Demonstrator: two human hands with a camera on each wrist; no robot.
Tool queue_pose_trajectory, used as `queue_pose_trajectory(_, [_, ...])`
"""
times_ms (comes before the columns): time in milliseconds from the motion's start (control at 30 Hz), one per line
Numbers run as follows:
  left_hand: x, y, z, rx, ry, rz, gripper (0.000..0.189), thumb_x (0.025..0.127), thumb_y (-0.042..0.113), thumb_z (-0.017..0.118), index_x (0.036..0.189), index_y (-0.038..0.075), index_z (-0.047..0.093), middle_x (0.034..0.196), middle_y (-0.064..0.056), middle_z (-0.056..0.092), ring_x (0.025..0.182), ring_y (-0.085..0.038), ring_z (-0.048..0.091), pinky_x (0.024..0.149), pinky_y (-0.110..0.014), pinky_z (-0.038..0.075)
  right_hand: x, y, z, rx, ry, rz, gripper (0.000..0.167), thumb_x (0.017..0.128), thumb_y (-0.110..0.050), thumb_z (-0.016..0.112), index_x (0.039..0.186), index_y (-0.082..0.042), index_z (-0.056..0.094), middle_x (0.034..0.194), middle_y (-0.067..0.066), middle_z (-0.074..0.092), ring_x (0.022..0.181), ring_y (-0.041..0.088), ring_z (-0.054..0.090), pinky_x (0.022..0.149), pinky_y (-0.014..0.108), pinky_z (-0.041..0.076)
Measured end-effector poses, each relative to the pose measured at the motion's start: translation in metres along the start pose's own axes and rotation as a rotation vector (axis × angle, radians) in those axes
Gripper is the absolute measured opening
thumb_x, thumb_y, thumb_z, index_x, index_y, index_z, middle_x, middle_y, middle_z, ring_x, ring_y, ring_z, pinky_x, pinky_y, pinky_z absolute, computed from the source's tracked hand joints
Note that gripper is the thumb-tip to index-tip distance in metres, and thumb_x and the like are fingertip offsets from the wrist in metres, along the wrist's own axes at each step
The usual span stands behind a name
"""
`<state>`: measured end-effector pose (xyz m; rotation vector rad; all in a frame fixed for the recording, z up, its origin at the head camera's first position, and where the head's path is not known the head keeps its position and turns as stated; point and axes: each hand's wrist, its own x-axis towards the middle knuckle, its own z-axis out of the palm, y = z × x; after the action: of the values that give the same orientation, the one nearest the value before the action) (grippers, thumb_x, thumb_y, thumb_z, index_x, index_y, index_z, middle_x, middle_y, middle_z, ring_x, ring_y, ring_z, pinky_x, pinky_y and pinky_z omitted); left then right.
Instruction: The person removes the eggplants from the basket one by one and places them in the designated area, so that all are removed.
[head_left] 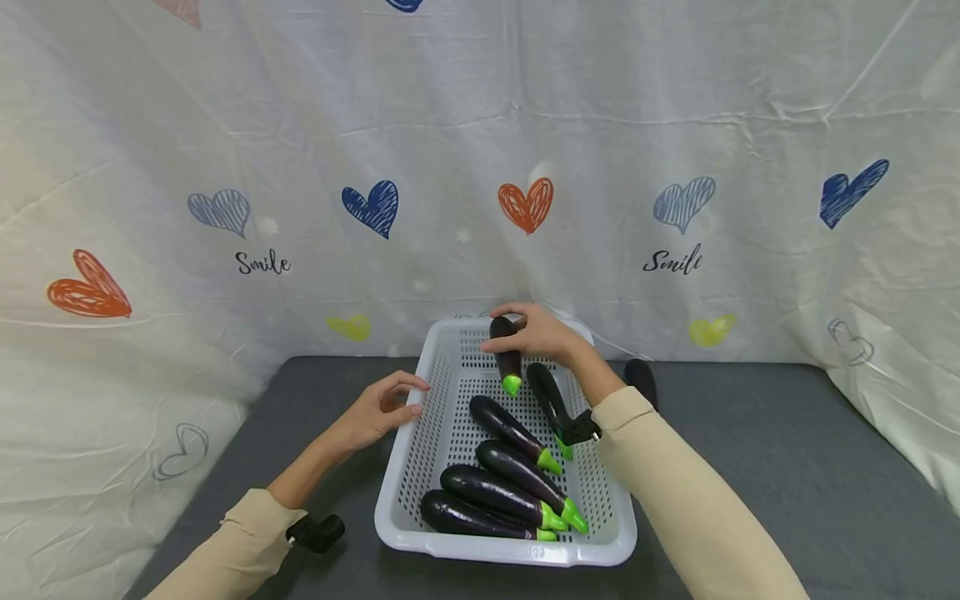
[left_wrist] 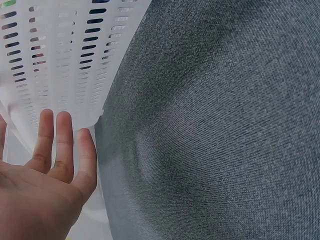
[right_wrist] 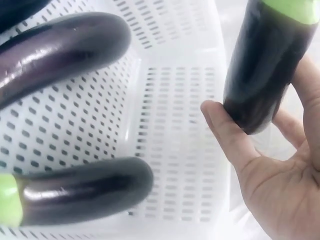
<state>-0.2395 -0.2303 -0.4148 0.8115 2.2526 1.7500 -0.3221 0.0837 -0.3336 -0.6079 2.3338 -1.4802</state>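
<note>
A white perforated plastic basket (head_left: pixel 480 547) stands on the dark table. My right hand (head_left: pixel 543 335) holds an eggplant (head_left: pixel 510 364) over the far end of the basket, its green stem end pointing toward me. In the right wrist view, fingers and thumb grip this eggplant's dark body near its rounded end. Inside the basket lie several more dark eggplants with green ends, among them one (head_left: pixel 502 423) near the middle and another (head_left: pixel 480 518) by the front wall. At the basket's left rim is my left hand (head_left: pixel 369 417), fingers extended along the outer side.
Behind my right forearm, another eggplant (head_left: pixel 641 382) lies on the table (head_left: pixel 720 417) to the right of the basket, partly hidden by the sleeve. A pale curtain (head_left: pixel 450 275) printed with hearts hangs right behind the table's back edge.
</note>
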Motion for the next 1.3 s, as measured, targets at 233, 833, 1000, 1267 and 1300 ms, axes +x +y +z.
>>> queue_pose_trajectory(233, [0.001, -0.001, 0.0, -0.007, -0.007, 0.006, 0.034, 0.103, 0.005, 0.061, 0.134, -0.003, 0.051, 0.128, -0.03, 0.054, 0.098, -0.035, 0.067, 0.074, -0.044, 0.058, -0.006, -0.004, -0.01, 0.006, -0.025, 0.012, 0.075, 0.087, -0.018, 0.083, 0.151, -0.007, 0.046, 0.133, 0.025, 0.053, 0.103, 0.032, 0.065, 0.088, 0.045, 0.053])
queue_pose_trajectory(833, [-0.002, 0.0, -0.001, 0.013, 0.012, -0.003, 0.032, 0.103, 0.007, 0.061, 0.133, -0.001, 0.053, 0.128, -0.029, 0.055, 0.099, -0.033, 0.066, 0.075, -0.044, 0.058, -0.031, -0.004, -0.036, 0.068, 0.1, -0.099, 0.072, 0.091, -0.011, 0.079, 0.153, -0.006, 0.043, 0.143, 0.026, 0.045, 0.112, 0.037, 0.06, 0.089, 0.048, 0.053])
queue_pose_trajectory(1000, [-0.002, -0.001, -0.001, 0.022, 0.015, 0.004, 0.032, 0.103, 0.006, 0.061, 0.133, -0.001, 0.053, 0.127, -0.028, 0.056, 0.098, -0.031, 0.067, 0.074, -0.043, 0.058, -0.037, -0.004, -0.042, 0.114, 0.11, -0.067, 0.074, 0.09, -0.009, 0.079, 0.154, -0.007, 0.041, 0.146, 0.025, 0.042, 0.113, 0.038, 0.06, 0.088, 0.052, 0.053])
queue_pose_trajectory(1267, [-0.001, 0.0, 0.0, 0.019, 0.012, -0.026, 0.033, 0.103, 0.008, 0.063, 0.134, 0.001, 0.054, 0.128, -0.027, 0.056, 0.099, -0.034, 0.066, 0.075, -0.045, 0.058, -0.049, 0.005, -0.051, 0.069, 0.143, -0.03, 0.074, 0.091, -0.019, 0.081, 0.154, -0.01, 0.042, 0.146, 0.025, 0.042, 0.122, 0.041, 0.054, 0.098, 0.058, 0.046])
queue_pose_trajectory(1300, [0.0, 0.0, 0.0, 0.021, 0.012, -0.029, 0.033, 0.103, 0.009, 0.063, 0.134, 0.002, 0.054, 0.128, -0.027, 0.056, 0.099, -0.034, 0.066, 0.075, -0.045, 0.058, -0.05, 0.007, -0.053, 0.06, 0.148, -0.031, 0.074, 0.091, -0.02, 0.08, 0.154, -0.011, 0.042, 0.147, 0.025, 0.042, 0.124, 0.041, 0.052, 0.099, 0.059, 0.045])
